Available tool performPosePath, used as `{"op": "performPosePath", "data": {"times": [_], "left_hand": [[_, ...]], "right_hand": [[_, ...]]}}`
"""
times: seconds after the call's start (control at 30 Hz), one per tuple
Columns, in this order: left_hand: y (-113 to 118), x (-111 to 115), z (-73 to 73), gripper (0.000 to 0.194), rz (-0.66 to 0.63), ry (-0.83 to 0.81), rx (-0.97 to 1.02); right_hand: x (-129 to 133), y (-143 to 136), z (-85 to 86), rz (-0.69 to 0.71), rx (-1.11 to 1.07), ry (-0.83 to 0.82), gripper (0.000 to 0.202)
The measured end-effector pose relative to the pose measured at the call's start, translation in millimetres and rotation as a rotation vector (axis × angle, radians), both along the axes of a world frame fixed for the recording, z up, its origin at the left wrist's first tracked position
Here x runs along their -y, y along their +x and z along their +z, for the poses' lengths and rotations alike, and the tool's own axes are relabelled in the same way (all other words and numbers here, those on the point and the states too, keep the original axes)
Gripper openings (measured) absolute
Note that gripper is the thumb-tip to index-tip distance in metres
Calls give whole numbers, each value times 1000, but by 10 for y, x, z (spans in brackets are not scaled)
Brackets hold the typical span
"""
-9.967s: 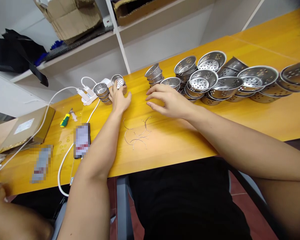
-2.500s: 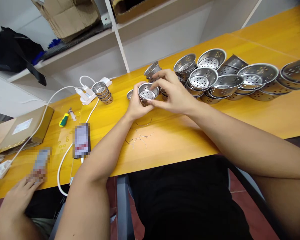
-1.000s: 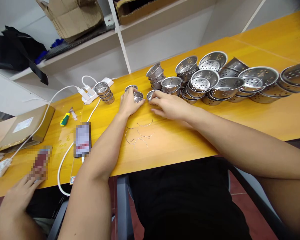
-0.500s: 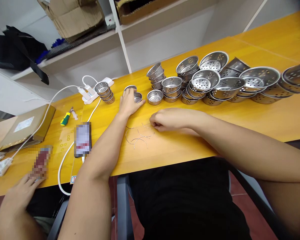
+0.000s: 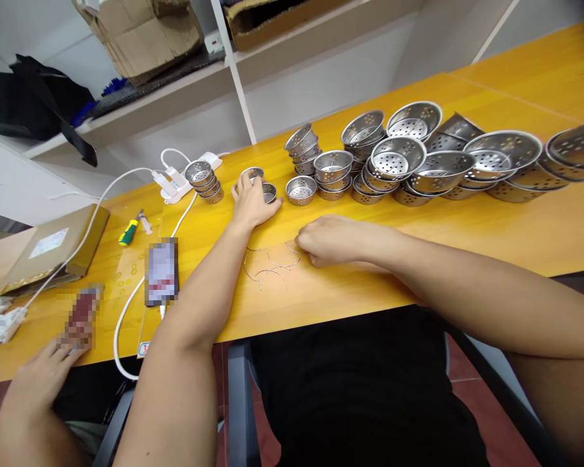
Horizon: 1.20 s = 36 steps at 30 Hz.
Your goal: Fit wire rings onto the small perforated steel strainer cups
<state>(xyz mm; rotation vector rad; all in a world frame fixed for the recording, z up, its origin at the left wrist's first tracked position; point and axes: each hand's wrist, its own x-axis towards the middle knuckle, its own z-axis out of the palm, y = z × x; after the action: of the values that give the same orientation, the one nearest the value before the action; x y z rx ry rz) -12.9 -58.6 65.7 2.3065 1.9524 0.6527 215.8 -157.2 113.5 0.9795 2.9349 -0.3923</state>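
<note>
My left hand (image 5: 254,202) reaches over two small perforated metal cups. The nearer cup (image 5: 269,192) sits between its thumb and index finger, which close round it, while the other fingers spread in front of the farther cup (image 5: 254,172). Closed just above the table, my right hand (image 5: 327,240) pinches a thin curved wire (image 5: 292,248); its far end is hidden by the fingers. Several more curved wires (image 5: 274,273) lie loose on the table between my forearms. Close by to the right stands a shallow perforated cup (image 5: 301,190).
Stacked perforated metal cups (image 5: 333,166) and larger bowls (image 5: 506,154) line the right side. Another cup stack (image 5: 205,181) stands left, beside a white power strip (image 5: 178,188). A phone (image 5: 161,272), a screwdriver (image 5: 128,231) and a cardboard box (image 5: 58,250) lie left. Another person's hand (image 5: 41,373) is at lower left.
My right hand has shifted slightly right and towards me, and the pinched wire moved with it. My left fingers have drawn back a little, showing more of the farther cup.
</note>
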Motion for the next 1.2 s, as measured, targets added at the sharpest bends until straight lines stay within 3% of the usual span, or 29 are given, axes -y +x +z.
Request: {"op": "performPosePath", "data": {"times": [0.1,0.17,0.33,0.47,0.57,0.77,0.93,1.2], "left_hand": [[-41,-73,-57,62,-51,82,82],[-62,-102,-59,65,-92,177,166],[-54,-118,-27,86,-160,301,304],[7,-102,2,110,-144,265,383],[38,-79,29,118,-137,236,456],[46,-83,-13,109,-175,223,465],[40,-127,-101,87,-216,250,457],[34,-97,-124,79,-270,261,470]], "right_hand": [[-45,19,7,31,165,30,10],[-106,43,8,1,98,22,6],[-322,123,-111,34,-282,-193,29],[-429,177,-207,16,-647,-384,18],[-461,189,-235,-50,-851,-441,19],[-505,169,-248,-120,-1044,-456,37],[-516,183,-230,-172,-1063,-306,30],[-491,177,-175,-241,-1114,-232,30]]}}
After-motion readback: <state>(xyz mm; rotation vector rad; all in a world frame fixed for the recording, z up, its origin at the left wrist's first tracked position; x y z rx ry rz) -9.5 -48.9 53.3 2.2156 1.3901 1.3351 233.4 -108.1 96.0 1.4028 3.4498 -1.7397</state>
